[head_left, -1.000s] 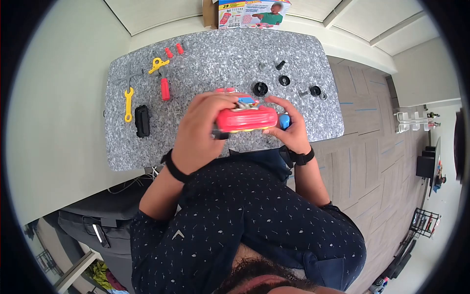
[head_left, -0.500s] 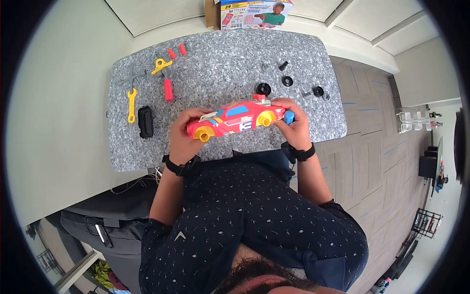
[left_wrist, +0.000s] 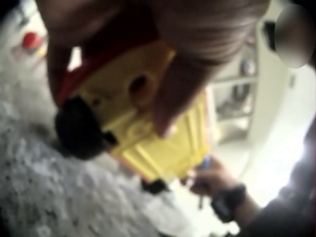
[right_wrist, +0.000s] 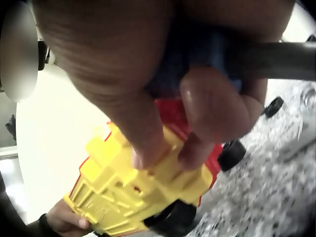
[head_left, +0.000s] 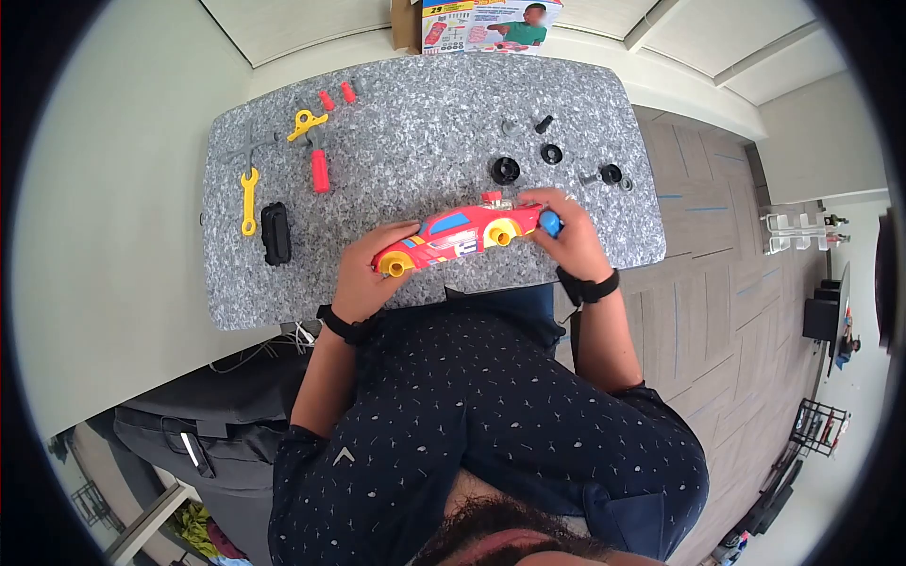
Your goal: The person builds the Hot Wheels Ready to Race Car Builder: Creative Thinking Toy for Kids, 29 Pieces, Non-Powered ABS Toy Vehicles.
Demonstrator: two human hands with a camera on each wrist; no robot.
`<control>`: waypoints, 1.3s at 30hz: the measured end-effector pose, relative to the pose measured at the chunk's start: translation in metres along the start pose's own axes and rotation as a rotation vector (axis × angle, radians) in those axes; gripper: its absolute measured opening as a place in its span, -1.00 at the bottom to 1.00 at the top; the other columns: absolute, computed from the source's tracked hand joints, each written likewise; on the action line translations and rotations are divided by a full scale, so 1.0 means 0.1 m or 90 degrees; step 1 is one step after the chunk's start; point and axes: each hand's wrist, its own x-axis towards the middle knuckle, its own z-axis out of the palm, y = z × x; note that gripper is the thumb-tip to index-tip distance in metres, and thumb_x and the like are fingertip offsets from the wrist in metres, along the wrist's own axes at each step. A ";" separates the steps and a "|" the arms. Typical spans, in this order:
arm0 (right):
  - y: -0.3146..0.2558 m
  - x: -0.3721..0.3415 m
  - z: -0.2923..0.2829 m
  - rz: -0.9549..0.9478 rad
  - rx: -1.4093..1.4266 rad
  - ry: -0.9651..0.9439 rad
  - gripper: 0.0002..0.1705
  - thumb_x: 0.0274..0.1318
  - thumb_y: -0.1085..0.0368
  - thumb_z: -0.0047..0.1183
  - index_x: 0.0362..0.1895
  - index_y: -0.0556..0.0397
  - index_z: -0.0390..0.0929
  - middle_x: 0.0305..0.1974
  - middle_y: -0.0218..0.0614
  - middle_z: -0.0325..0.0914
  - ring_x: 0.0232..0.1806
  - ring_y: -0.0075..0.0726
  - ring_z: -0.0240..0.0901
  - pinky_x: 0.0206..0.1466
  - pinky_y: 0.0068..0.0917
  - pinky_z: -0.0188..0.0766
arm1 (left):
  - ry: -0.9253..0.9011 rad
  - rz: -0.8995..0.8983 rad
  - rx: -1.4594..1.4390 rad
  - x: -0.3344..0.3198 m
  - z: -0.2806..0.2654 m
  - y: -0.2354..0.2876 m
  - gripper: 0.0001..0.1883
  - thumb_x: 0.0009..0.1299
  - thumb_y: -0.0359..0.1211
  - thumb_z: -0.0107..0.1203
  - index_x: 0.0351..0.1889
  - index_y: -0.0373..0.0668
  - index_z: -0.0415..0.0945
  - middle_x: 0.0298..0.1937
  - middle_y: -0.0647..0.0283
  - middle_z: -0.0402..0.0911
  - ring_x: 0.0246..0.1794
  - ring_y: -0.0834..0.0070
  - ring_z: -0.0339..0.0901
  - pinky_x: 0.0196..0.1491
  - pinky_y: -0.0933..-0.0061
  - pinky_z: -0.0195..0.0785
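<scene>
Both hands hold a red toy car (head_left: 451, 231) above the near edge of the table. My left hand (head_left: 363, 274) grips its front end, thumb on the yellow underside (left_wrist: 182, 140). My right hand (head_left: 576, 247) grips the rear end and also keeps a blue-handled screwdriver (head_left: 550, 224) in the palm. The screwdriver's grey shaft (right_wrist: 284, 60) sticks out past the fingers in the right wrist view; its tip is out of frame. Bare yellow hubs (head_left: 501, 235) show on the car's near side. Black wheels (right_wrist: 175, 217) sit on the opposite side.
Black wheels (head_left: 506, 171) and small grey and black parts lie at the table's right. On the left are a yellow wrench (head_left: 249, 202), a red-handled hammer (head_left: 319, 172), a grey cross-shaped tool (head_left: 249, 148) and a black part (head_left: 276, 233). A printed box (head_left: 491, 26) stands behind.
The car has turned from end-on to side-on toward the head view, and its front now tips slightly lower. The left hand has shifted round to its front end. The right hand has kept the screwdriver.
</scene>
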 end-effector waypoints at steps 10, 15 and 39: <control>0.62 0.66 -0.29 0.115 -0.342 0.088 -0.41 0.12 0.40 0.54 0.27 0.13 0.72 0.24 0.11 0.73 0.29 0.33 0.67 0.40 0.05 0.61 | -0.016 0.021 0.028 -0.04 0.00 0.03 -0.33 0.29 -0.44 0.59 0.42 -0.18 0.72 0.46 0.03 0.75 0.46 0.12 0.71 0.52 0.15 0.52; 0.73 0.86 -0.21 0.141 -0.405 0.074 -0.33 0.07 0.35 0.59 0.31 0.09 0.72 0.24 0.13 0.73 0.29 0.36 0.68 0.38 0.07 0.62 | -0.028 0.032 0.070 -0.04 -0.05 0.12 -0.33 0.30 -0.39 0.62 0.42 -0.18 0.72 0.47 0.04 0.75 0.50 0.10 0.67 0.55 0.12 0.49; 0.10 0.68 -0.21 -0.056 -0.016 0.019 -0.37 0.00 0.46 0.50 0.24 0.04 0.72 0.13 -0.20 0.64 0.12 -0.19 0.66 0.29 -0.23 0.56 | -0.031 0.054 0.058 -0.05 -0.09 0.09 -0.36 0.36 -0.35 0.56 0.44 -0.15 0.71 0.48 0.09 0.75 0.48 0.07 0.66 0.53 0.09 0.49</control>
